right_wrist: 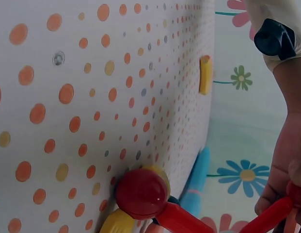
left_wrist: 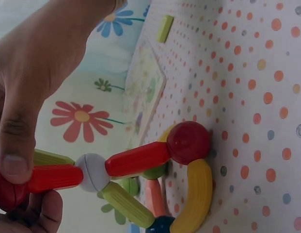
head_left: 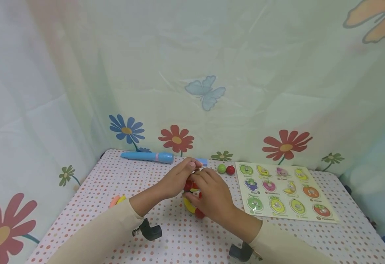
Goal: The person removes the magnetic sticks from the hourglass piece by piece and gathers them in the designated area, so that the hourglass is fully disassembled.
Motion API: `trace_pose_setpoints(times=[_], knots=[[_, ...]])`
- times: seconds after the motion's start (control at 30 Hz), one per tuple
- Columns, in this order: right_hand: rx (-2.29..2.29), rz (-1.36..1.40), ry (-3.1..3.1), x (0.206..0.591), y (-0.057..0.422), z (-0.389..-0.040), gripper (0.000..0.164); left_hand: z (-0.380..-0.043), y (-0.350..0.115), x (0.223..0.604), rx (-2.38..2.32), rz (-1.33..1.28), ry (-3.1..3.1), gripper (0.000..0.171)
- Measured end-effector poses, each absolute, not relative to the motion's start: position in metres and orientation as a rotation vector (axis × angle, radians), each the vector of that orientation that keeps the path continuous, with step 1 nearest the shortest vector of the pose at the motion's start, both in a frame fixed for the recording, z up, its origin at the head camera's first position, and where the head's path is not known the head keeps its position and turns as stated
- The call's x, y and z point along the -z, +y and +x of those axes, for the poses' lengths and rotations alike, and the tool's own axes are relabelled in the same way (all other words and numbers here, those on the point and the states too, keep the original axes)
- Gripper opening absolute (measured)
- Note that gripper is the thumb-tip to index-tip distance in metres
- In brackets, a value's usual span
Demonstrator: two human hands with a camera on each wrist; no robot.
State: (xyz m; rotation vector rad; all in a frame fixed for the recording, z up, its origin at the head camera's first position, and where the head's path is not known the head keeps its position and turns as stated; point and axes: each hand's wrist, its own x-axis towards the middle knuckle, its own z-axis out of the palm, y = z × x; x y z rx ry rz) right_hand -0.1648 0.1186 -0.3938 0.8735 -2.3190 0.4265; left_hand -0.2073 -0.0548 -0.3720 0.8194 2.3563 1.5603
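In the head view my left hand [head_left: 176, 179] and right hand [head_left: 215, 194] meet over a ball-and-stick construction toy [head_left: 189, 206]. Its lower part rests on the table, with a red ball [left_wrist: 189, 142], a yellow curved stick [left_wrist: 195, 194] and a dark blue ball [left_wrist: 160, 224]. Red and green sticks slope up to a white ball [left_wrist: 93, 172]; beyond it a red stick [left_wrist: 55, 177] leads to an upper red ball [left_wrist: 7, 191]. My right thumb presses this ball in the left wrist view. From the other side, in the right wrist view, my left fingers curl round it.
At the back left lies a light blue wand-shaped thing [head_left: 147, 157]. A fruit puzzle board [head_left: 332, 219] lies to the right, beside a green ball [head_left: 221, 168] and a red ball [head_left: 230, 170]. Orange [head_left: 114, 200] and yellow sticks [head_left: 121, 199] lie by my left forearm. Printed curtains surround the dotted table.
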Motion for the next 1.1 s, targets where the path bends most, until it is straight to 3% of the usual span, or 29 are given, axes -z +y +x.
trace_pose_setpoints(times=[0.17,0.53,0.77,1.1], knots=[[-0.433,0.879,-2.295,0.397,0.119,-0.165,0.046,-0.206,-0.058,0.372,-1.555,0.81,2.351,0.039],[-0.512,0.869,-2.323,0.396,0.13,-0.16,0.045,-0.204,-0.081,0.375,-1.297,0.936,2.493,0.048],[-0.592,0.891,-2.34,0.394,0.138,-0.158,0.047,-0.207,-0.094,0.377,-1.054,1.19,2.622,0.042],[-0.642,0.89,-2.343,0.395,0.142,-0.159,0.053,-0.207,-0.093,0.373,-0.869,1.254,2.762,0.032]])
